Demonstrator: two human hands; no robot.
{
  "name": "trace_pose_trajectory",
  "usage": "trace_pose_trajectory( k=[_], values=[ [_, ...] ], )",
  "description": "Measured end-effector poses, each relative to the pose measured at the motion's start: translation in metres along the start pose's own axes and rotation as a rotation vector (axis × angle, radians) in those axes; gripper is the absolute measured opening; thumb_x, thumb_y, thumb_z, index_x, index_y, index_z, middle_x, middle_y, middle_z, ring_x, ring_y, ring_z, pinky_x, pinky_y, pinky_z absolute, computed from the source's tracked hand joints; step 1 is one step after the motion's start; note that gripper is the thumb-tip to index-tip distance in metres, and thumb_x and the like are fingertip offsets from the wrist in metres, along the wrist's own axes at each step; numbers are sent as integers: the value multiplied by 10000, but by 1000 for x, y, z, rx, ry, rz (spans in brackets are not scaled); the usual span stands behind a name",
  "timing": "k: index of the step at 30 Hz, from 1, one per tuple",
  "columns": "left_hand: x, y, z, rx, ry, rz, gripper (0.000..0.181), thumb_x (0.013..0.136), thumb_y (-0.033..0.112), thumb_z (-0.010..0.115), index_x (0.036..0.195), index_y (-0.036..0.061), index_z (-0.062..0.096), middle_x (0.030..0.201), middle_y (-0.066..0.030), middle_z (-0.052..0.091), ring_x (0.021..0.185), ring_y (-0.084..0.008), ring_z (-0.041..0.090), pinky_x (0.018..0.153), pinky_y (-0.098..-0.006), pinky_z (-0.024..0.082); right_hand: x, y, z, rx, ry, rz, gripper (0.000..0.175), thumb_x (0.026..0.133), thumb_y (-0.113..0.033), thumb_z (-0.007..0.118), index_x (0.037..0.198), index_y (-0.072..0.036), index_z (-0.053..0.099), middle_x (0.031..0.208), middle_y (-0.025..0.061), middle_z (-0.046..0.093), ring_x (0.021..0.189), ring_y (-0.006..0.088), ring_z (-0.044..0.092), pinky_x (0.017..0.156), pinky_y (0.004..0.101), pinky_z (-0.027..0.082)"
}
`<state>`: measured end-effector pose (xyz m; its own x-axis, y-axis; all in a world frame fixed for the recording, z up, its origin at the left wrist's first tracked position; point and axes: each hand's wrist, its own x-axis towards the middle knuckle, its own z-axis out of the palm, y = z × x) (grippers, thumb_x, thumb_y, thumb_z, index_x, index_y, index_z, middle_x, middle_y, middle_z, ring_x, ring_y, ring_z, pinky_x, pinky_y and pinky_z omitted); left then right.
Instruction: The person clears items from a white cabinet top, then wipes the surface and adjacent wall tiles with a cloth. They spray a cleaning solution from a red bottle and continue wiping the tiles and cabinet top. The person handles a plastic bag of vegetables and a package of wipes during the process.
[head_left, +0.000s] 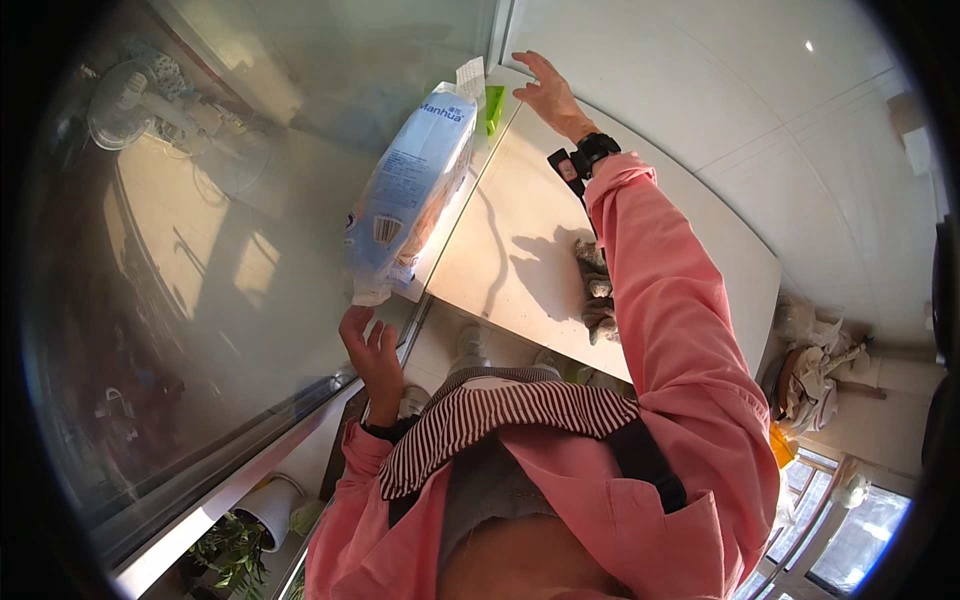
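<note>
A blue and white plastic package with printing and a barcode stands upright against a glass panel, on a narrow ledge. My left hand is just below its lower end, fingers spread and curled; nothing shows in it. Above and right of the package, near the panel's frame, my right hand is raised with thumb and fingers apart, holding nothing. A bright green object sits behind the package's upper end. On the pale surface lies a crumpled grey-brown cloth, partly hidden by my right sleeve.
Through the glass at left, a white fan shows. A potted plant stands at the lower left. Plastic bags are piled at the right, near a window. The pale surface borders a tiled wall.
</note>
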<state>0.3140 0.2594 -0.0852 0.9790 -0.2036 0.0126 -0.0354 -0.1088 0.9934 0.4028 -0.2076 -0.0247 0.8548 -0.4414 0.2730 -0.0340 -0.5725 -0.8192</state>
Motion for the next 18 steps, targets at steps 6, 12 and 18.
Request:
trace_pose_trajectory(
  k=[6,12,18],
  values=[
    [4,-24,-3,19,-239,-327,414,941,70,594,1333,31,468,1276,-103,576,1145,-210,579,935,-349,483,-192,-53,-114,-453,-190,-16,550,864,-313,748,1354,-125,580,1379,147,584,1295,352,511,1064,464,439],
    [-2,-17,41,-12,-800,-443,166,988,130,595,1101,12,626,888,-35,686,802,-125,647,756,-275,516,-345,-34,-51,-648,-87,103,661,669,-258,821,1293,-169,622,1435,151,493,1301,398,435,1067,551,344],
    [6,-5,59,266,-458,-35,197,986,185,618,1056,1,635,826,-30,639,733,-123,581,698,-268,482,-343,19,-163,341,454,520,325,915,-24,576,1233,5,631,1062,39,691,911,132,650,833,275,540]
  ],
)
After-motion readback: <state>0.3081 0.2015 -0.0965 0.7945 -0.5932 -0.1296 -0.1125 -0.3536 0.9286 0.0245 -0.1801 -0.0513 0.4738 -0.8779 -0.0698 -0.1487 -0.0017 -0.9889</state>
